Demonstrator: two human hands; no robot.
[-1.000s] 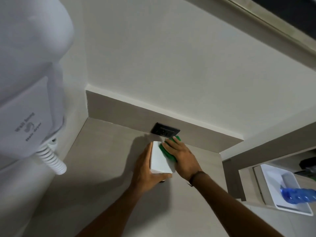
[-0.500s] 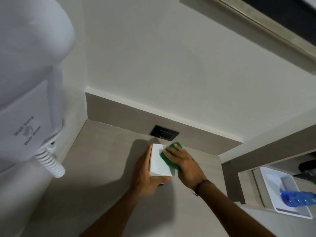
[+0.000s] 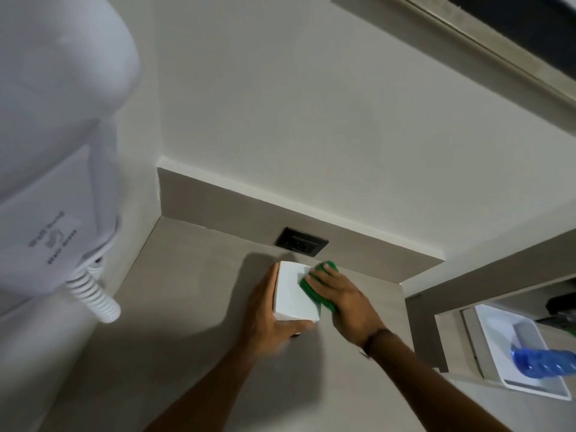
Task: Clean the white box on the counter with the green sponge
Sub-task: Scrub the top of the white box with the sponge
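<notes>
The white box (image 3: 294, 289) stands on the grey bench (image 3: 187, 291) near the back wall, just in front of a dark socket (image 3: 301, 245). The left hand (image 3: 268, 310) wraps its left side, fingers closed along the wall and thumb across the near bottom edge. The right hand (image 3: 343, 299) lies flat with fingers stretched out, pressing the green sponge (image 3: 314, 286) onto the box's top right edge.
</notes>
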